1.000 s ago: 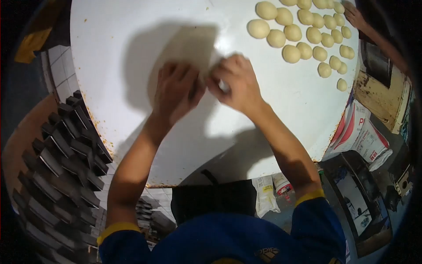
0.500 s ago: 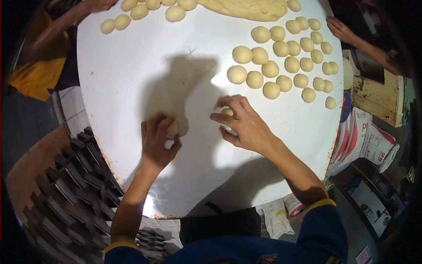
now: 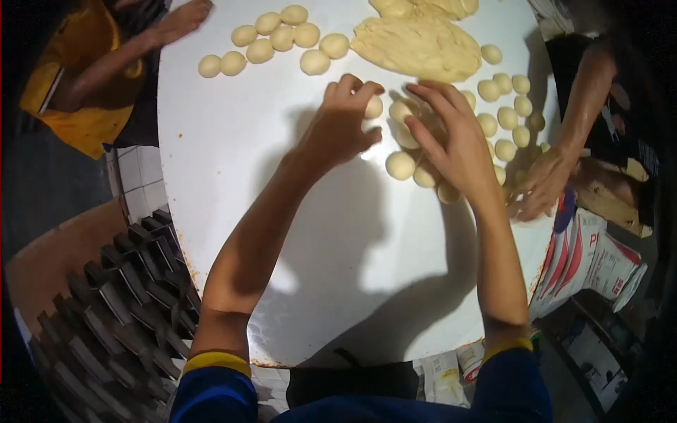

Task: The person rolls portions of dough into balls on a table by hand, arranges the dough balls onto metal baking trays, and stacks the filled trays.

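Observation:
My left hand [image 3: 342,121] is at the middle of the white table, its fingers and thumb curved around a pale dough ball [image 3: 374,107]. My right hand [image 3: 455,134] reaches over the group of dough balls, thumb and fingers spread. Another dough ball [image 3: 402,111] sits by its thumb and index finger, and the palm hides several more. Just below the thumb, a round dough ball [image 3: 400,166] rests on the table. Beyond both hands lies a large slab of dough [image 3: 419,48].
More dough balls [image 3: 282,38] lie at the far left of the table [image 3: 331,282]. A co-worker's hand [image 3: 185,20] is at the left edge, another person's hand [image 3: 539,183] at the right. Dark metal pans [image 3: 120,296] are stacked lower left; printed sacks [image 3: 582,254] stand right.
Both my hands have moved forward from the near part of the table to the dough balls. The person at right has brought a hand nearer along the table edge. The view has shifted.

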`<state>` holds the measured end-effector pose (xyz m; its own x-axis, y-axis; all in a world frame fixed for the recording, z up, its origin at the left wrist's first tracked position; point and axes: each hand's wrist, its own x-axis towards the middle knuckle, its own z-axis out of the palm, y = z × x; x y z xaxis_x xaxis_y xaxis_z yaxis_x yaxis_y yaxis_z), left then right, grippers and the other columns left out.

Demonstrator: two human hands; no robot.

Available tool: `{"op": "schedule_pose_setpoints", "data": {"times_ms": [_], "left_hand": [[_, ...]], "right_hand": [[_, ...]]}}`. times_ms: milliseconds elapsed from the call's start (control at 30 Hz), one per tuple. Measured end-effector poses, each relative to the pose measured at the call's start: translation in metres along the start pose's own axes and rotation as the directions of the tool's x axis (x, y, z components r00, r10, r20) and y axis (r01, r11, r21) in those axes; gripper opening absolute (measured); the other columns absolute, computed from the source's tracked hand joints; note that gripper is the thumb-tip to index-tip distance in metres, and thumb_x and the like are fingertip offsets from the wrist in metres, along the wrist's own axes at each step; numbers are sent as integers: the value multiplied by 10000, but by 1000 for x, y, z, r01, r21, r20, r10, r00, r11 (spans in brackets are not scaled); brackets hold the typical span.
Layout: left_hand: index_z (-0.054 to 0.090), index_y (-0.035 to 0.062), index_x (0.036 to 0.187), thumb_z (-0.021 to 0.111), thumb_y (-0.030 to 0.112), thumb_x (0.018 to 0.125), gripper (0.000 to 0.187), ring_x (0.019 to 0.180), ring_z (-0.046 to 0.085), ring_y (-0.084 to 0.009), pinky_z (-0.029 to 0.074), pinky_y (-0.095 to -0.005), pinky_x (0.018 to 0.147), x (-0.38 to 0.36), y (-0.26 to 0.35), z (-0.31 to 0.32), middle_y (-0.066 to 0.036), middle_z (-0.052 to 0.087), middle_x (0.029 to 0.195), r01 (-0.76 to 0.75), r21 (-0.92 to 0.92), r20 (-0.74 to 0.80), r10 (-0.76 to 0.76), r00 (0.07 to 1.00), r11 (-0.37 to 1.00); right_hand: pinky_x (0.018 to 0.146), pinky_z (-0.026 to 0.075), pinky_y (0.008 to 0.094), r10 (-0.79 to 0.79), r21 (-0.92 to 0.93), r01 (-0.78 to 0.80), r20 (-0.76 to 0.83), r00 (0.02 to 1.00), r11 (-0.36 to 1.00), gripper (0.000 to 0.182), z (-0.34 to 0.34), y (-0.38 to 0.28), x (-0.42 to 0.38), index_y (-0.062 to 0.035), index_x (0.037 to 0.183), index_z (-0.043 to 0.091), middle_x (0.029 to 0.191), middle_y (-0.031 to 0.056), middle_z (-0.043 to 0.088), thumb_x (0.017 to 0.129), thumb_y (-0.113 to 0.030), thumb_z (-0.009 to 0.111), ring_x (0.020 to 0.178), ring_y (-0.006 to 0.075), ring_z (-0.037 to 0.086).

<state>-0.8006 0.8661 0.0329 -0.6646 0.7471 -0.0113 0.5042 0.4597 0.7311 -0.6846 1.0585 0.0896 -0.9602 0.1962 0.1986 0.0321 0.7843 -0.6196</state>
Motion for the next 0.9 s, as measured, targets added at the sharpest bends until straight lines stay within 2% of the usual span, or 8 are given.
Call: {"op": "schedule_pose_setpoints", "data": {"times_ms": [167,300,500,600,633,667,733,900], "left_hand": [[645,144,1431,843,154,872,593,1377,524,-396,489,-537,1150,9,-29,-17,-190,566,1410,25,162,-493,59,868,986],[654,116,1403,836,192,895,545,1345,542,-408,488,-543,1124,34,-50,-24,-196,596,1386,153,215,-433,-47,900,965],[681,33,1284,831,183,905,434,1126,654,-444,540,-524,1021,15,-40,-37,-222,655,1234,-7,83,-534,51,844,997],[672,12,1273,793,82,850,445,1184,598,-447,526,-531,1020,-99,9,-54,-188,614,1224,63,-4,-415,-59,908,998],[649,41,1238,793,27,825,438,1085,631,-444,552,-520,952,-141,22,-58,-213,622,1169,29,190,-313,33,949,981],[638,34,1228,780,23,790,461,1107,618,-469,540,-554,982,-189,1,-34,-223,617,1162,-27,244,-295,101,950,969],[631,50,1250,787,84,776,500,1195,585,-476,501,-581,1068,-248,14,-17,-217,609,1257,143,3,-70,-142,987,990],[712,93,1180,850,181,804,410,1248,576,-425,483,-569,1083,-242,9,47,-153,623,1303,42,242,-80,-23,997,969]], "right_hand": [[1039,566,476,-193,-10,193,-38,980,981,404,13,-7,41,-71,1345,742,1313,140,727,955,-160,793,1219,396,670],[1036,551,539,-270,-50,276,97,958,960,281,77,-11,125,7,1192,745,1155,281,743,933,-65,663,1154,459,682],[1013,567,503,-134,-134,166,221,966,977,326,84,-31,131,-103,1201,712,1191,175,704,896,-181,796,1185,411,670],[911,560,521,-194,143,181,82,978,973,413,38,-65,12,-110,1225,694,1121,177,642,840,-170,833,1084,425,647],[894,551,514,-33,214,-1,156,987,977,436,34,-71,-40,-93,1222,684,1091,186,620,820,-152,840,1047,417,637],[864,548,505,-147,240,102,177,973,965,466,29,-70,-84,-80,1211,686,1057,175,596,784,-165,852,985,393,625],[886,536,493,-21,136,-38,408,913,990,493,33,-69,-157,-81,1204,694,1077,147,587,745,-167,856,1019,369,607],[939,499,463,-141,70,127,267,953,989,481,103,-68,-176,-110,1168,719,1161,98,597,728,-227,876,1128,349,567]]}}
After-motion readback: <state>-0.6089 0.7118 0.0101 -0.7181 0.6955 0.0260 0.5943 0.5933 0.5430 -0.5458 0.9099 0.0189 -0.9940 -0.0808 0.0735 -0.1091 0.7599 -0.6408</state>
